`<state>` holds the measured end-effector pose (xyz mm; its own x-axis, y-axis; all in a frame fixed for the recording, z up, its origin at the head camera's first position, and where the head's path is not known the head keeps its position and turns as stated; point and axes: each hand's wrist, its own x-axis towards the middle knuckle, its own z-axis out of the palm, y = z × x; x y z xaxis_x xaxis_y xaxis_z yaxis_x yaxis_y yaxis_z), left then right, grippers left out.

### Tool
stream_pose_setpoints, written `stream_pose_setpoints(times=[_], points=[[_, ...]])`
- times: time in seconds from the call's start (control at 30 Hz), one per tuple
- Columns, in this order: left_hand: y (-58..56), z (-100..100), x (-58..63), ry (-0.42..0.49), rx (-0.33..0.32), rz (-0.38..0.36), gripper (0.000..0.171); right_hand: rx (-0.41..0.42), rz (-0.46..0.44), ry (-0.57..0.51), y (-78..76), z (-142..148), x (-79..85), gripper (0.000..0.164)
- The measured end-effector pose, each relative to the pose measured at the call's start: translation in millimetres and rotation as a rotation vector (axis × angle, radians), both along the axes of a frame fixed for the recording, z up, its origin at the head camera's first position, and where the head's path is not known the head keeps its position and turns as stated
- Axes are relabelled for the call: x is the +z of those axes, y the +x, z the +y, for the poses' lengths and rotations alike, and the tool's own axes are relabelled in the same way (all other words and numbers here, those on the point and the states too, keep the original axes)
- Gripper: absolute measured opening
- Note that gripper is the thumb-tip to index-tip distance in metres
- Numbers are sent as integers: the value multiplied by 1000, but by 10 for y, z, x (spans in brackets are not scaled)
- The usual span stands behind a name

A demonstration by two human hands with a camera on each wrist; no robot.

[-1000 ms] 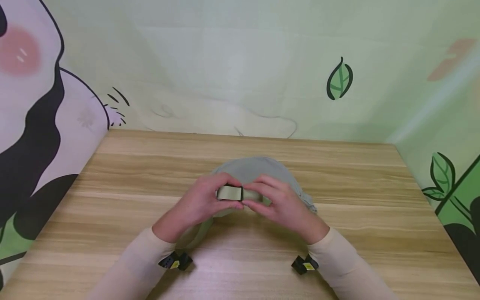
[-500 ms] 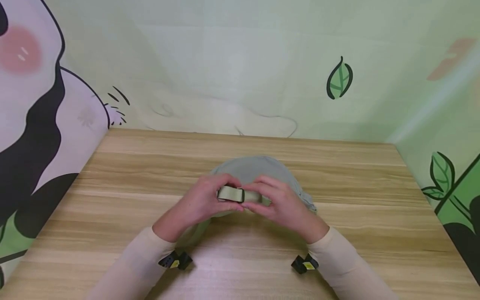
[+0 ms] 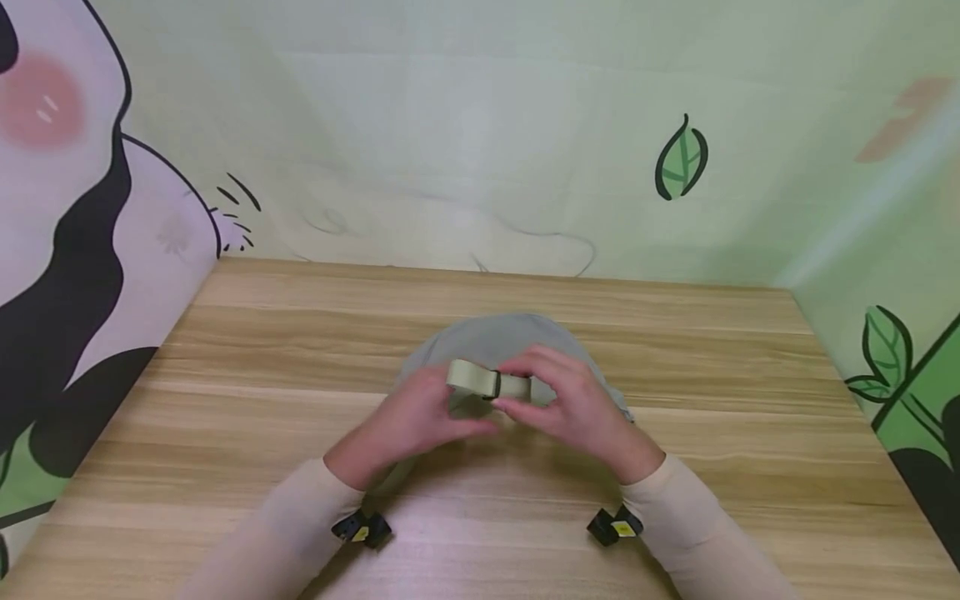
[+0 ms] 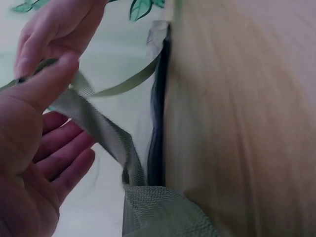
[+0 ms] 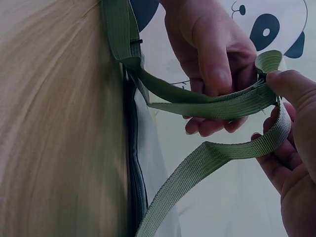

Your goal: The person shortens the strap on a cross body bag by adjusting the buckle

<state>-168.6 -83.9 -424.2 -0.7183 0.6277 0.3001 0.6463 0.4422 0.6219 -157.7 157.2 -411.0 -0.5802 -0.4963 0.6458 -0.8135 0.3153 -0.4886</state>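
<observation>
A light green webbing strap [image 3: 471, 377] runs through a small black slide buckle [image 3: 496, 385] and forms a loop that stands up between the hands. My right hand [image 3: 577, 404] pinches the strap at the buckle with thumb and fingertips. Loosely spread, my left hand [image 3: 412, 417] is at the left of the loop, its thumb apart from the fingers. In the right wrist view, the left hand's fingers [image 5: 207, 126] lie behind the doubled strap [image 5: 212, 106]. Beneath the hands lies a grey fabric bag [image 3: 495, 333], partly hidden by them.
A wood-grain table [image 3: 300, 333] carries the bag. Behind it and at both sides rise light walls [image 3: 450, 125] with a painted panda and leaves. Each sleeve cuff bears a small black wrist camera [image 3: 615, 527].
The left hand has loosened from the strap, its thumb and fingers parting and shifting down. The strap loop has risen and tilted, moving slightly right with the buckle in the right hand.
</observation>
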Motion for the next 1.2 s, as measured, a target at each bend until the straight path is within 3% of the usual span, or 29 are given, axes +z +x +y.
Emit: stream_pose_setpoints(times=[0.13, 0.23, 0.47, 0.77, 1.2], points=[[26, 29, -16, 6, 18, 72, 36, 13, -4, -10, -2, 4, 1, 39], [22, 5, -25, 18, 18, 69, 33, 18, -4, -12, -8, 19, -2, 39], [-1, -123, -35, 40, -31, 126, 19, 30, 2, 26, -30, 82, -11, 37], [-26, -299, -30, 3, -53, 219, 30, 48, 12, 36, -37, 133, -16, 34], [-42, -459, -36, -66, 5, 285, 29, 36, 24, 22, -52, 216, -34, 32]])
